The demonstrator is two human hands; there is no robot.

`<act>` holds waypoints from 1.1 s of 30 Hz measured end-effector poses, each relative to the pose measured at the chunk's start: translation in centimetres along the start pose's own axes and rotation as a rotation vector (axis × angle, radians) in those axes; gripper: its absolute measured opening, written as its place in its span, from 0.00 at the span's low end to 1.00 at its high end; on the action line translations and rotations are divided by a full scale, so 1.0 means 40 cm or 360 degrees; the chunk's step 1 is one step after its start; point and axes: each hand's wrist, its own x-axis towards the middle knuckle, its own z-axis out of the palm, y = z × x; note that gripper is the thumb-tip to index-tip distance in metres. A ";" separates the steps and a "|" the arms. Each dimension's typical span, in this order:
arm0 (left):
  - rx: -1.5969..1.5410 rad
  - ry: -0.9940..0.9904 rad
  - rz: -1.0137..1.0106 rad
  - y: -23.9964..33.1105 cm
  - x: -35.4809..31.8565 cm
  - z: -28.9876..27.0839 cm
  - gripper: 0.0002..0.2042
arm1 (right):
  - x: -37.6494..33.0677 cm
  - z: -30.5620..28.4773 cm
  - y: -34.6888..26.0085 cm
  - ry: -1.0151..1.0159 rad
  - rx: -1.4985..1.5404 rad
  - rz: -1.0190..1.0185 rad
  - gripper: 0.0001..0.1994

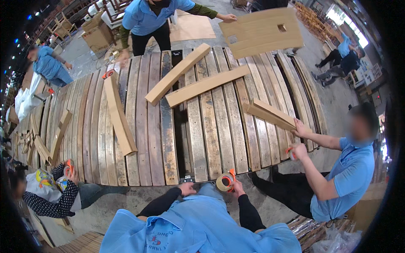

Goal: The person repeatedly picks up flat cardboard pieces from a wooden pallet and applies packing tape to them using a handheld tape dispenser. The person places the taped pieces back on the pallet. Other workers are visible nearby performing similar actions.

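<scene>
Tape dispenser point(225, 182) sits gripped in the right hand point(237, 187) at the near edge of the slatted wooden table point(202, 139); the left hand point(187, 188) rests half-curled beside it, holding nothing. Farther across the table lie two long cardboard strips point(198, 82).

Blue shirt (printed emblem), black sleeves

Bench point(202, 139): long wooden slats, worn, matt, darkly stained in places. Folded boards point(177, 74): matt brown cardboard, smooth-faced. Large sheet point(257, 36): the same cardboard, with cut openings. Tape roll point(223, 182) in right hand point(237, 186): glossy tan tape on an orange plastic dispenser. Floor point(135, 200): rough grey concrete.
</scene>
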 end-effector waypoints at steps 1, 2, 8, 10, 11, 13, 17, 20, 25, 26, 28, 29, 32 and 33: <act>0.0114 0.0091 -0.0017 -0.002 0.005 -0.055 0.22 | -0.014 0.021 -0.021 0.0007 -0.0112 0.0029 0.19; 0.0127 0.0503 0.0017 -0.031 0.004 -0.097 0.20 | -0.017 0.044 -0.044 -0.0062 -0.0032 0.0022 0.19; -0.0321 0.1496 -0.0593 -0.216 -0.100 -0.389 0.21 | 0.014 0.125 -0.154 -0.0280 -0.0489 -0.0064 0.16; -0.0400 0.1662 -0.0642 -0.291 -0.179 -0.394 0.23 | -0.003 0.186 -0.200 -0.0312 -0.0599 -0.0089 0.16; -0.0412 0.1720 -0.0671 -0.300 -0.199 -0.391 0.24 | 0.009 0.187 -0.219 -0.0318 -0.0603 -0.0159 0.16; -0.0434 0.1707 -0.0808 -0.314 -0.242 -0.341 0.26 | 0.032 0.162 -0.219 -0.0353 -0.0610 -0.0280 0.16; -0.0500 0.1424 -0.1152 -0.276 -0.271 -0.186 0.25 | 0.019 0.111 -0.259 -0.0342 -0.0754 -0.0073 0.21; -0.0546 0.1318 -0.1289 -0.319 -0.231 0.026 0.25 | 0.040 0.124 -0.264 -0.0467 -0.0826 -0.0080 0.18; -0.0920 0.1113 -0.1127 -0.293 -0.098 0.202 0.31 | 0.005 0.122 -0.315 -0.0397 -0.1055 -0.0102 0.14; -0.0907 0.1184 -0.1111 -0.292 -0.080 0.200 0.30 | 0.028 0.107 -0.326 -0.0408 -0.1147 -0.0092 0.13; -0.0865 0.1336 -0.1116 -0.290 -0.086 0.188 0.29 | 0.081 0.106 -0.346 -0.0465 -0.1361 -0.0065 0.11; -0.0838 0.1214 -0.1071 -0.249 -0.095 0.126 0.27 | 0.094 0.091 -0.356 -0.0452 -0.1390 -0.0077 0.11; -0.0753 0.1155 -0.1025 -0.122 -0.153 0.018 0.23 | 0.126 0.083 -0.359 -0.0477 -0.1568 -0.0071 0.12; -0.0635 0.1340 -0.1046 -0.119 -0.159 0.001 0.22 | 0.138 0.091 -0.354 -0.0521 -0.1611 -0.0074 0.12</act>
